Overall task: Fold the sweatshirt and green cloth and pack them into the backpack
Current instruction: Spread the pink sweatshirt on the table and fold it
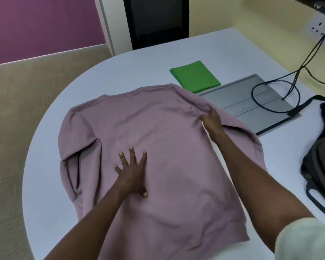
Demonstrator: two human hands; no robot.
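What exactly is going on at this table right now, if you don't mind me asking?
A person is folding a mauve sweatshirt spread flat on the white table. The left hand presses flat on its middle, fingers spread, while the right hand grips the fabric near the right shoulder. The green cloth already lies folded beyond the collar, beside a grey laptop. The dark backpack waits at the right edge, with nothing packed yet as far as one can see.

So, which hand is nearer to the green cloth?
Right. The right hand grips the sweatshirt near its shoulder, just below the green cloth. The left hand presses the sweatshirt's middle, farther away.
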